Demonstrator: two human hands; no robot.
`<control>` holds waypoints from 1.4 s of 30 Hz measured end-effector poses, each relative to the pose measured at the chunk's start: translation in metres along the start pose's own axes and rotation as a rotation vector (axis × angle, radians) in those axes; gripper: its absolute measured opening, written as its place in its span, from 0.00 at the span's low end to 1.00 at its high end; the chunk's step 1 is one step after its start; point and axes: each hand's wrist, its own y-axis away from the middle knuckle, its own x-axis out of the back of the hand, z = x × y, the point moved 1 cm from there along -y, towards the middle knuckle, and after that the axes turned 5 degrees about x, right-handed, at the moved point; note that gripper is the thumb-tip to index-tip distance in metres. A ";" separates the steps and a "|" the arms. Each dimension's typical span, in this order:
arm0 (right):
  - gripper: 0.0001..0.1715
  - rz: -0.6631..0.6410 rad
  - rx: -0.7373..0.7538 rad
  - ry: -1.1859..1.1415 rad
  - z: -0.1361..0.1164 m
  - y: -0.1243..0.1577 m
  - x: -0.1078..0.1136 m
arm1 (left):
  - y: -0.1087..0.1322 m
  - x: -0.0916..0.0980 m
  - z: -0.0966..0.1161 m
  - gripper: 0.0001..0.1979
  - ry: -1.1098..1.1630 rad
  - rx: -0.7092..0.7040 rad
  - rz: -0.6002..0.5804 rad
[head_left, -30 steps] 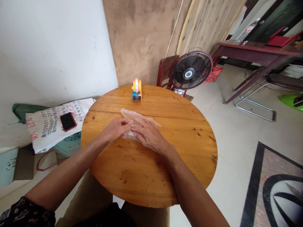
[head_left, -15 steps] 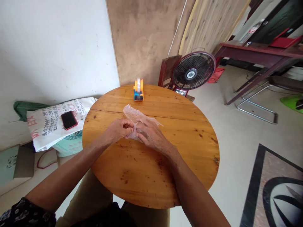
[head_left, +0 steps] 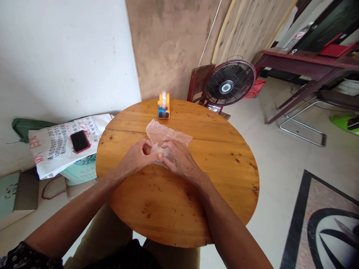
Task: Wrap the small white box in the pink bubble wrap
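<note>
A sheet of clear bubble wrap (head_left: 171,133) lies on the round wooden table (head_left: 179,209), its near part bunched between my hands. My left hand (head_left: 141,153) grips the wrap's near left part, thumb pointing toward the right hand. Opposite it, my right hand (head_left: 179,158) has its fingers curled over the near right part of the wrap. Whether anything is inside the folded part I cannot tell. Behind the wrap, near the table's far edge, stands an orange and blue tape dispenser (head_left: 163,106) with a roll of clear tape.
A fan (head_left: 228,84) stands beside a wooden chair (head_left: 200,82) past the table's far right edge. Left of the table, a phone (head_left: 80,141) lies on a white printed sack (head_left: 47,153). A wall and a wooden board rise behind. A dark red desk (head_left: 305,61) is at right.
The far part of the bubble wrap has opened out flatter and wider. My left hand has shifted slightly left and up, its thumb now stretched toward the right hand.
</note>
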 end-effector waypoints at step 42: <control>0.20 -0.226 0.029 0.227 -0.007 -0.004 0.004 | -0.019 0.005 -0.005 0.05 0.051 0.200 -0.148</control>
